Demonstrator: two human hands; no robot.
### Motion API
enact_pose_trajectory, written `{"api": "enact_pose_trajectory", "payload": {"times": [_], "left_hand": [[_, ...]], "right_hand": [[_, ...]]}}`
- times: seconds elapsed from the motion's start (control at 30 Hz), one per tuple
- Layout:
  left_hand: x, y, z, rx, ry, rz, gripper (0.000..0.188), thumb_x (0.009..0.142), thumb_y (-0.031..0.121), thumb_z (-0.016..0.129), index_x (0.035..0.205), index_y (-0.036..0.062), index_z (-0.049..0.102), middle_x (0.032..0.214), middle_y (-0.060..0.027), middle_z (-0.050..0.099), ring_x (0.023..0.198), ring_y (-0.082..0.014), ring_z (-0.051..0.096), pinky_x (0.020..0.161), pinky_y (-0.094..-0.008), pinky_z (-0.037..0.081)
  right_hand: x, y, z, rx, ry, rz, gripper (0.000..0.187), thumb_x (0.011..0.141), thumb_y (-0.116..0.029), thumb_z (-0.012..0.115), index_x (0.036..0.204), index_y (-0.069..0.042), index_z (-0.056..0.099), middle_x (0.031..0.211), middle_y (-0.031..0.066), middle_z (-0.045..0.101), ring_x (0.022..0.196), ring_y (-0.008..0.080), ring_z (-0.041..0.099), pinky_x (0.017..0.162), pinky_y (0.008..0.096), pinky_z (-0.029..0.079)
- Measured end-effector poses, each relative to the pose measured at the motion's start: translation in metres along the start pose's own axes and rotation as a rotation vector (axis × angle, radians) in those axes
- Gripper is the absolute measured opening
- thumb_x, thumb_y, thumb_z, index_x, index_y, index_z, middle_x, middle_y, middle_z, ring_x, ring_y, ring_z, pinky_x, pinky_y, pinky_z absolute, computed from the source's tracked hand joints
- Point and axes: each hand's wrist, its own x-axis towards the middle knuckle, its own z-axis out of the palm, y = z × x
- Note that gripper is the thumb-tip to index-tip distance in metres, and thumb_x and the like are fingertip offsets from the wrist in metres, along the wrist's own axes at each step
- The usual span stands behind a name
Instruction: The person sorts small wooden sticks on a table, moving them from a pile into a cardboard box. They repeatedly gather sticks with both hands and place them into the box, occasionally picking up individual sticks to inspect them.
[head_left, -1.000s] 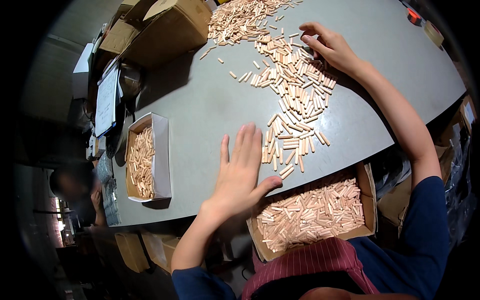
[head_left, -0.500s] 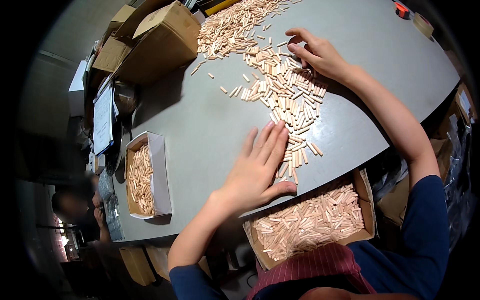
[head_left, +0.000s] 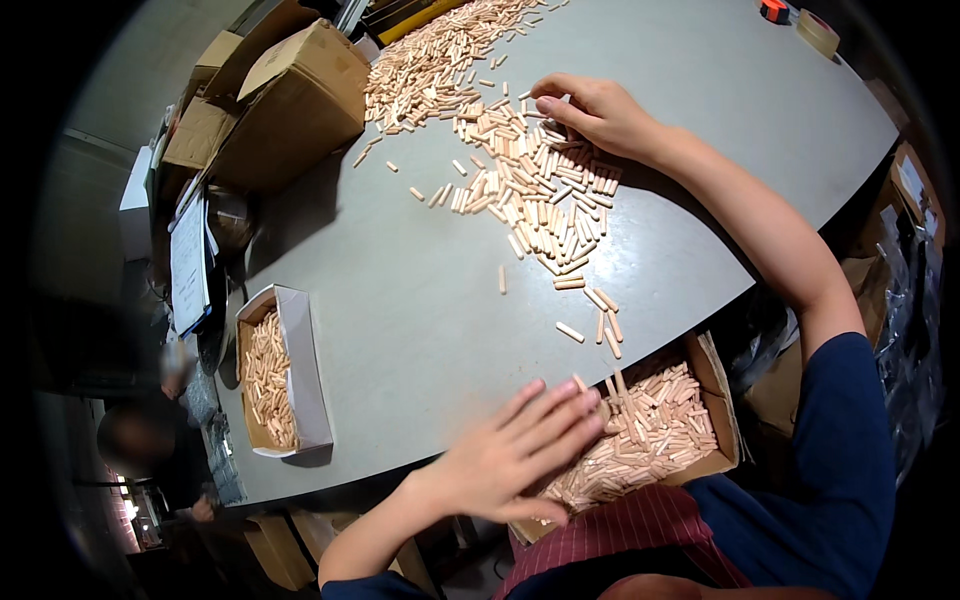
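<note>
Left hand [head_left: 520,450], lower centre, hovers spread over carton [head_left: 716,400] seemingly placed for catching dowels [head_left: 545,215]; right hand [head_left: 605,118], upper centre, rests half-curled.

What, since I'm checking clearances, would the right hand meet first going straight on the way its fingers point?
Probably the loose wooden pegs just left of the right hand, with the big peg pile beyond; if the hand is raised, it might pass over them.

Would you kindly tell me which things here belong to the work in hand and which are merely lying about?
In use:
- wooden pegs
- left hand
- right hand
- peg-filled box

Seemingly just lying about:
- tape roll
- papers
- large cardboard box
</note>
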Motion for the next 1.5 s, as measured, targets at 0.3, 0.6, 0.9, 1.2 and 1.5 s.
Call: {"api": "enact_pose_trajectory", "payload": {"times": [0.3,0.6,0.9,1.2,1.5], "left_hand": [[0.034,-0.066,-0.013,0.212,0.444,-0.452,0.094,0.098,0.046,0.061,0.161,-0.0073,0.015,0.168,-0.0301,0.013,0.156,-0.0493,0.009,0.126,-0.0557,0.010],[0.091,-0.083,-0.041,0.424,0.228,-0.368,0.091,0.094,0.035,0.064,0.163,-0.0031,0.018,0.170,-0.0238,0.016,0.159,-0.0409,0.011,0.127,-0.0520,0.009],[0.065,-0.058,-0.035,0.368,0.174,-0.322,0.088,0.099,0.052,0.054,0.161,-0.0034,0.023,0.168,-0.0242,0.023,0.156,-0.0419,0.018,0.127,-0.0540,0.011],[0.049,-0.021,-0.080,-0.239,0.635,-0.197,0.084,0.089,0.029,0.074,0.157,-0.0030,0.036,0.164,-0.0249,0.033,0.157,-0.0409,0.021,0.127,-0.0525,0.012],[0.066,0.046,-0.134,-0.680,0.640,-0.093,0.091,0.081,0.042,0.071,0.155,-0.0006,0.039,0.163,-0.0220,0.037,0.155,-0.0372,0.026,0.125,-0.0537,0.018]], "right_hand": [[0.000,-0.001,0.001,0.037,0.047,-0.026,0.039,0.104,-0.034,0.060,0.128,-0.004,0.061,0.112,0.0147,0.074,0.092,0.0301,0.072,0.081,0.0397,0.056],[-0.001,-0.001,0.004,-0.044,0.078,-0.150,0.034,0.106,-0.033,0.058,0.124,-0.005,0.064,0.111,0.0141,0.073,0.094,0.0300,0.071,0.082,0.0389,0.054],[0.000,-0.004,-0.001,-0.041,-0.020,-0.107,0.035,0.105,-0.034,0.058,0.121,-0.004,0.066,0.106,0.0150,0.074,0.094,0.0292,0.071,0.081,0.0383,0.054],[-0.001,-0.006,0.000,0.002,0.014,-0.021,0.041,0.104,-0.038,0.058,0.126,-0.005,0.064,0.115,0.0169,0.074,0.101,0.0334,0.071,0.088,0.0430,0.054],[-0.005,0.003,0.002,0.024,0.027,0.029,0.044,0.103,-0.043,0.059,0.131,-0.009,0.061,0.118,0.0142,0.073,0.094,0.0312,0.072,0.083,0.0415,0.056]]}}
